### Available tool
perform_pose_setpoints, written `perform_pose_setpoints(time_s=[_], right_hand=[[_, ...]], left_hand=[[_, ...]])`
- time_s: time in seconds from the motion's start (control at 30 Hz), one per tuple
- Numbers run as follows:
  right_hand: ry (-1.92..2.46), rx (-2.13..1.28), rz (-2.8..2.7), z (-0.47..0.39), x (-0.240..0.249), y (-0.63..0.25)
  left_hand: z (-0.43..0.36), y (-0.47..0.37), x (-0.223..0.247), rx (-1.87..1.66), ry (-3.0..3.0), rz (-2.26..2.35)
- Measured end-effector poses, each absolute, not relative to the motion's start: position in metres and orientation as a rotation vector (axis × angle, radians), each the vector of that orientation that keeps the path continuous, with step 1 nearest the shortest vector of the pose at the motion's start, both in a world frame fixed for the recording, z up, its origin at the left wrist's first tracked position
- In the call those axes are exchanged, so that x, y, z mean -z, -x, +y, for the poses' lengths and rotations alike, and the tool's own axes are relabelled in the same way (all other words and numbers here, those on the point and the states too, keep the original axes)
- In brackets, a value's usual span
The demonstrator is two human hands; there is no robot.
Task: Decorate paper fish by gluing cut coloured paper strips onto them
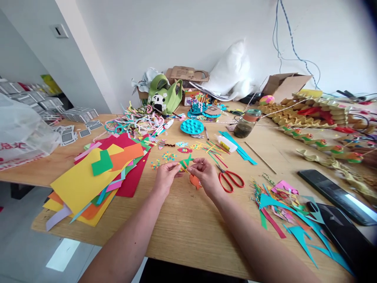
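Note:
Between my two hands is a small green paper fish (185, 162) with orange strips on it. My left hand (166, 177) pinches its left side, and my right hand (205, 175) has its fingers closed at its right end. Just below them an orange paper fish (194, 181) lies on the wooden table (182, 228). Red-handled scissors (231, 180) rest right of my right hand. Several decorated paper fish (184, 150) and small coloured paper dots (169, 156) lie beyond my fingers, with thin paper strips (217, 149) to their right.
Coloured paper sheets (79, 177) are stacked at the left. A glue bottle (227, 144), a glass jar (247, 124) and a blue plate (192, 126) stand farther back. Blue paper scraps (299, 236) and phones (338, 196) lie at the right, near a wooden stick (260, 157).

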State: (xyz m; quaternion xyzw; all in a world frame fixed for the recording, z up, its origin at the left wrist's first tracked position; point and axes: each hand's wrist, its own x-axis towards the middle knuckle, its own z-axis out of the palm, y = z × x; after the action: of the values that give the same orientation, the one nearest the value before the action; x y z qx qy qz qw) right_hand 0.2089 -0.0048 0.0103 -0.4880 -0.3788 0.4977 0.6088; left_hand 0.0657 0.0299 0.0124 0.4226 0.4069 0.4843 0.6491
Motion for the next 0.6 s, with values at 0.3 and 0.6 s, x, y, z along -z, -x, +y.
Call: perform_pose_setpoints(time_s=[0.3,0.6], right_hand=[[1.169,-1.132,-0.881,-0.0037,-0.0031,-0.2084],[1.198,-1.111,-0.888,-0.0027,-0.0008,-0.2081]], left_hand=[[0.0296,-0.068,-0.0103,-1.07,-1.0,0.946],[0.0293,-0.0681,-0.0102,-1.049,-1.026,0.93]])
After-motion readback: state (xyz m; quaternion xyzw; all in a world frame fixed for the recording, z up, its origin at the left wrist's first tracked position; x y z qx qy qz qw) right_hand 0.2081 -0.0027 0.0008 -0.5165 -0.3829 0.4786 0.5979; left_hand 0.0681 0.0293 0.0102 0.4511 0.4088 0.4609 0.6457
